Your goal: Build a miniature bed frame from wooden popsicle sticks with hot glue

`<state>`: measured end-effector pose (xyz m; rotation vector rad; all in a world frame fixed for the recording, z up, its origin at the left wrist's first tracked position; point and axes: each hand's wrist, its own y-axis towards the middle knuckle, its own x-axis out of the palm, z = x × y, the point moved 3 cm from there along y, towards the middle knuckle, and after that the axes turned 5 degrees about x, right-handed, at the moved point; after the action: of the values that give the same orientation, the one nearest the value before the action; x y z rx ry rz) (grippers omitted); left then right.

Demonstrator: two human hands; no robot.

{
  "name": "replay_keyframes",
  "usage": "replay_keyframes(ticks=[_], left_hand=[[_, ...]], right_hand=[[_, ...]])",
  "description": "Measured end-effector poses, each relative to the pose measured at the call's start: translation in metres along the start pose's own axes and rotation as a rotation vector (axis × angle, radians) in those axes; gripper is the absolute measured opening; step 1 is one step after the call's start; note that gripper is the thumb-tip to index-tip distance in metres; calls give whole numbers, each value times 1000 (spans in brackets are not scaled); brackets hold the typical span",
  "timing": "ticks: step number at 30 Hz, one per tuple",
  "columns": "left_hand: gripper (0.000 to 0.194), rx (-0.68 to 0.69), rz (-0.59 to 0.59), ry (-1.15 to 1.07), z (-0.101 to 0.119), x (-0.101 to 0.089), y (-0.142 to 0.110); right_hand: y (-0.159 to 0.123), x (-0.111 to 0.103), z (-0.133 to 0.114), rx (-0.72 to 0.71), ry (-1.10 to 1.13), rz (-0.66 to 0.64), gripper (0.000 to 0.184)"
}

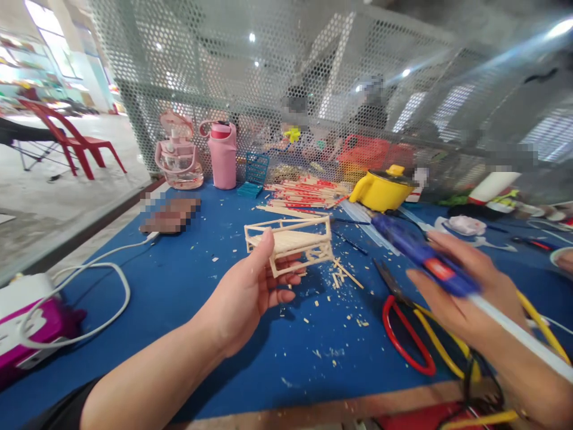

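Observation:
My left hand is closed on a small open frame of thin wooden sticks, with a slatted panel inside it. The thumb presses its near left corner, and the fingers reach underneath. In my right hand is a blue glue gun, blurred by motion. Its nozzle end points left toward the frame, and a long white glue stick runs out of its rear. A gap separates the gun from the frame. Below the gun lies a cutting tool with one red and one yellow handle.
Stick offcuts litter the blue tabletop. Behind are a pile of sticks, a yellow pot, a pink bottle and a clear jug. A phone with a white cable lies left. Perforated mesh stands behind; people are beyond it.

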<state>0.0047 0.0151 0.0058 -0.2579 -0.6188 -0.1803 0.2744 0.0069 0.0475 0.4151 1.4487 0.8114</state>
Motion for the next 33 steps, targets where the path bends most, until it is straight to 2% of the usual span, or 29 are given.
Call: replay_keyframes(ticks=[1, 2, 4, 7, 10, 12, 14, 15, 17, 20, 22, 26, 30, 33], left_hand=[[46, 12, 20, 19, 1, 0, 0], [43, 21, 40, 38, 2, 0, 0], [39, 31, 75, 60, 4, -1, -1], [36, 36, 89, 64, 8, -2, -1], [37, 35, 67, 84, 11, -2, -1], [39, 23, 58, 108, 12, -1, -1], [41, 10, 57, 121, 13, -1, -1], [41, 9, 60, 119, 13, -1, -1], [42, 26, 71, 107, 14, -1, 0], [45, 64, 81, 96, 14, -2, 0], [45, 67, 75, 93, 14, -2, 1], [45, 73, 71, 79, 15, 0, 0], [48, 80, 45, 86, 15, 0, 1], [50, 91, 27, 83, 13, -4, 4]], right_hand=[[8, 12, 12, 87, -48, -7, 48], [17, 26, 23, 124, -79, -69, 48], [31, 62, 40, 50, -77, -256, 52], [41, 110, 56, -31, -45, -403, 54], [43, 139, 58, -63, -7, -515, 52], [44, 138, 54, -57, 5, -545, 55], [46, 123, 45, -33, 1, -521, 57], [46, 112, 38, -25, 1, -496, 55], [43, 88, 21, -53, 49, -472, 38], [28, 69, -7, -173, 219, -668, 24], [19, 66, -17, -179, 222, -735, 23], [10, 69, -25, -122, 135, -748, 25], [6, 68, -43, -181, 261, -808, 33], [10, 62, -52, -144, 329, -753, 31]])
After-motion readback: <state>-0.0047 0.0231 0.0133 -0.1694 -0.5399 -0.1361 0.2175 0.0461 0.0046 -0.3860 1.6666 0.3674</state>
